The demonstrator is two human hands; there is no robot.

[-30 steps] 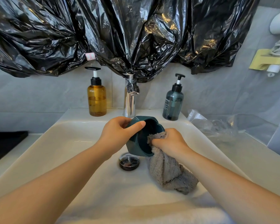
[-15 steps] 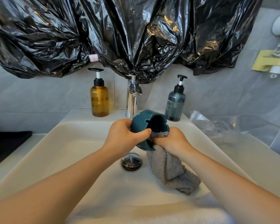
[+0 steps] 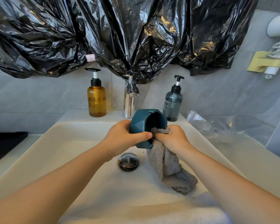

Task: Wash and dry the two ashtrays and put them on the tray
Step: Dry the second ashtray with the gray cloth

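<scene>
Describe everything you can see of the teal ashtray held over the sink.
The dark teal faceted ashtray, smooth and ceramic-looking, is tipped on its side above the white sink basin, with its opening towards the camera. A notch cuts its upper rim. The left hand grips its outer wall, thumb across the lower front. The right hand presses a grey fluffy cloth into the opening.

White sink (image 3: 44, 143), amber bottle (image 3: 96, 101), blue bottle (image 3: 172, 104), faucet (image 3: 128, 104)
</scene>
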